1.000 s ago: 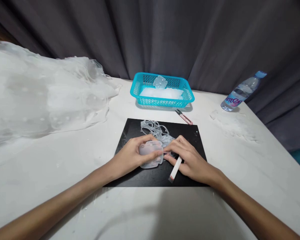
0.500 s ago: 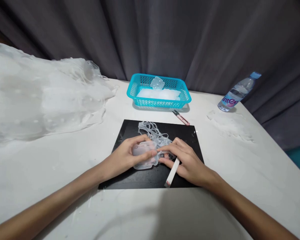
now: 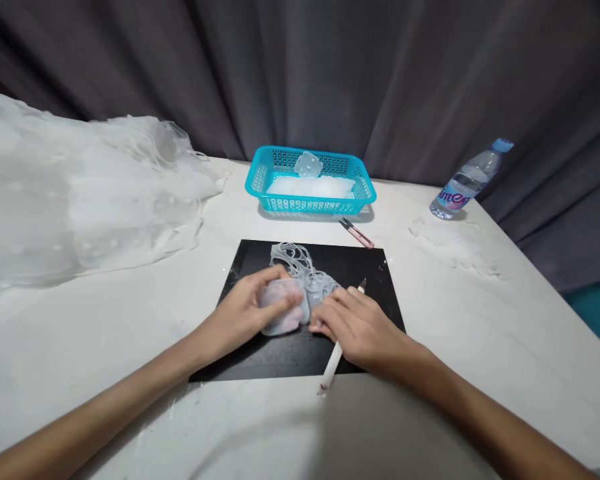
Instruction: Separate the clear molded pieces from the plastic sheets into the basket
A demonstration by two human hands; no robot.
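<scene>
My left hand (image 3: pixel 253 300) is closed round a translucent, rounded-square silicone piece (image 3: pixel 280 325), thumb on top and fingers beneath. My right hand (image 3: pixel 350 327) is closed too, fingertips curled near the piece's right edge; whether they pinch a scrap there is hidden. Through that hand runs a slim white-handled knife (image 3: pixel 334 363), its dark pointed tip sticking out beyond the knuckles and its butt towards me. Behind both hands lies a tangle of stringy clear trimmings (image 3: pixel 300 263) on the black mat (image 3: pixel 275 363).
Beyond the mat stands a turquoise basket (image 3: pixel 310 205) holding translucent pieces. Pink-handled thread snips (image 3: pixel 357 235) lie before it. At the left is a large heap of whitish sheets (image 3: pixel 80 200). A water bottle (image 3: pixel 467 183) stands at the right, near flat clear scraps (image 3: pixel 455 247).
My right hand has curled in and turned, so the knife's pointed tip now shows past the knuckles. The silicone piece has tilted in my left hand. The whole view has shifted slightly.
</scene>
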